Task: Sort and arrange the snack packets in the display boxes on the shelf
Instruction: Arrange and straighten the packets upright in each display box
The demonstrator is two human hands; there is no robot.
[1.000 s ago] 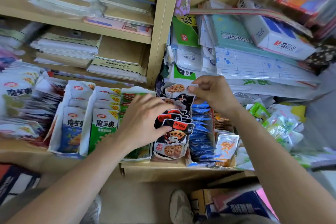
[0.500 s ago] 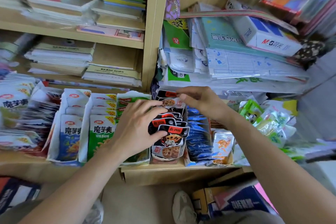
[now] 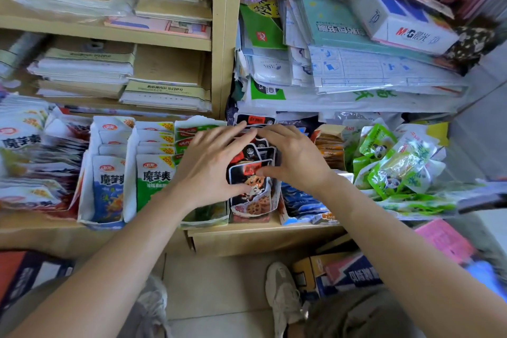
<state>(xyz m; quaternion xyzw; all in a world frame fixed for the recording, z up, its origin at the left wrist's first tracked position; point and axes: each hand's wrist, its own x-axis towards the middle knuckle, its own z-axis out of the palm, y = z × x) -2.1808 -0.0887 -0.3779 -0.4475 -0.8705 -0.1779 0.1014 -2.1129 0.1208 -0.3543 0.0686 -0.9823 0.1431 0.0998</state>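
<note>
Now | black packets (image 3: 251, 186) between left hand (image 3: 211, 164) and right hand (image 3: 297, 159) | both straight-fingered, pressing

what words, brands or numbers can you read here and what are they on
"M&G晨光": white and blue box, top right.
"魔芋爽": blue snack packet and green snack packet.
"20%": yellow corner of the green snack packet.
Too blurred to read: black snack packets, green panda packets, booklets on the left shelves.
Upside down and unclear: print on the teal pack.
</note>
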